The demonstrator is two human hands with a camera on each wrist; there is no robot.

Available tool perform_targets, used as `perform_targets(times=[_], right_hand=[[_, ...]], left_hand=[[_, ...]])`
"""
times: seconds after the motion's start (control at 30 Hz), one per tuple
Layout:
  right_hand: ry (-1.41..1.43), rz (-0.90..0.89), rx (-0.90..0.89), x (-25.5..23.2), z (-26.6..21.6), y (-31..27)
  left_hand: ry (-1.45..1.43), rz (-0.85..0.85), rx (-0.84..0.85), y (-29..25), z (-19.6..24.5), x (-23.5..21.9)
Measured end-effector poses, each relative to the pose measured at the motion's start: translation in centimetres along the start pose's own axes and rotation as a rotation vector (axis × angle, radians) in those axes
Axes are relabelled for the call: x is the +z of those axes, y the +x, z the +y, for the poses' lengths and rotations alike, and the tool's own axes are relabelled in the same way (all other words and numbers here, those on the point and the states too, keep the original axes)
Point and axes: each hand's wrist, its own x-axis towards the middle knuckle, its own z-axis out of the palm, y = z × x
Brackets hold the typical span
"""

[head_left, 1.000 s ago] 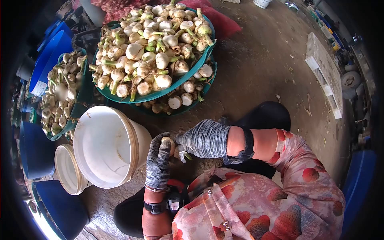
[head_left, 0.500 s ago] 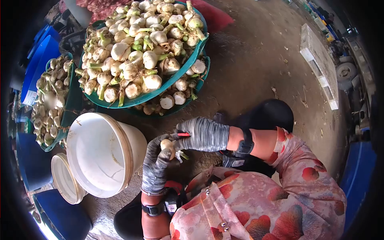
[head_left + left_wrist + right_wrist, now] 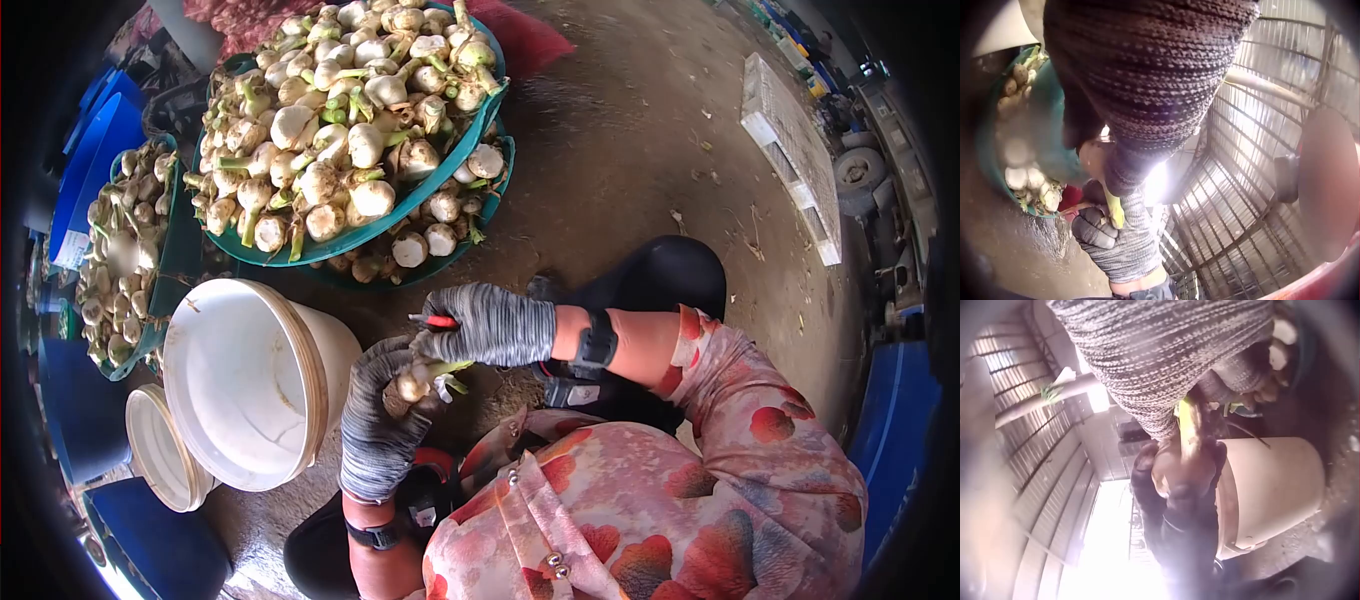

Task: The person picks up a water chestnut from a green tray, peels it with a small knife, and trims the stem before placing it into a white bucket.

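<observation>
In the head view, my gloved left hand (image 3: 380,430) grips a pale garlic bulb (image 3: 412,386), its green stem (image 3: 450,368) pointing right. My gloved right hand (image 3: 495,325) meets it from the right, fingers curled round a small red-handled tool (image 3: 438,321) and touching the top of the bulb. The tool's working end is hard to make out. In the left wrist view, the stem (image 3: 1114,209) runs down from between the left fingers towards the right hand (image 3: 1124,244). The right wrist view shows the bulb (image 3: 1175,472) cupped in dark glove fingers (image 3: 1147,494), stem (image 3: 1190,428) upward.
A large white bucket (image 3: 245,390) stands left of the hands, with a smaller white bucket (image 3: 165,450) beside it. Beyond are a heaped green-rimmed container of bulbs (image 3: 330,140) and another one (image 3: 125,260) at left. A white pallet (image 3: 790,150) lies at far right.
The right hand has come in over the bulb, and the red tool sits farther left. The bulb has moved slightly down and left, with more of its stem showing. The head view has shifted.
</observation>
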Motion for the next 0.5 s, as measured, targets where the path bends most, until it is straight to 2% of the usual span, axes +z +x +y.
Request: perform_targets(times=[0.03, 0.1, 0.13, 0.17, 0.23, 0.27, 0.3, 0.33, 0.37, 0.43, 0.47, 0.5], right_hand=[[-0.001, 0.009, 0.003, -0.1, 0.4, 0.1], [0.213, -0.212, 0.293, -0.9, -0.5, 0.2], [0.307, -0.293, 0.377, -1.5, -1.2, -0.1], [0.304, -0.283, 0.384, -0.9, 0.3, 0.1], [-0.281, 0.083, -0.805, 1.3, 4.5, 0.4], [0.354, -0.209, -0.114, 1.8, 3.6, -0.9], [0.872, -0.427, 0.373, 1.9, 4.5, -0.9], [0.635, -0.408, 0.204, 3.3, 6.4, -1.0], [0.395, -0.391, 0.033, 4.9, 7.3, -1.0], [0.145, -0.437, 0.272, 4.1, 3.6, -1.2], [0.080, -0.311, 0.127, 4.1, 4.5, -1.2], [0.069, -0.331, 0.107, 3.1, 3.7, -0.7]], left_hand=[[0.166, 0.004, 0.126, -0.1, -0.1, -0.1], [0.146, 0.031, 0.111, -0.4, 0.3, 0.3], [0.197, 0.027, 0.127, -0.4, 0.6, 0.3], [0.247, 0.022, 0.144, -0.5, 1.1, 0.3], [0.205, 0.047, 0.178, -0.6, 1.8, 0.3], [0.031, 0.142, 0.156, -0.7, 2.2, 0.5], [-0.140, 0.236, 0.131, -0.9, 2.6, 0.5], [-0.046, 0.371, 0.143, -0.8, 2.7, -0.5], [-0.081, 0.502, 0.153, -0.5, 2.6, -1.2], [-0.295, 0.441, 0.104, 0.4, 3.2, -2.0], [-0.536, 0.367, 0.003, -0.2, 2.0, -2.4], [-0.590, 0.374, -0.136, -0.2, 2.0, -2.2]])
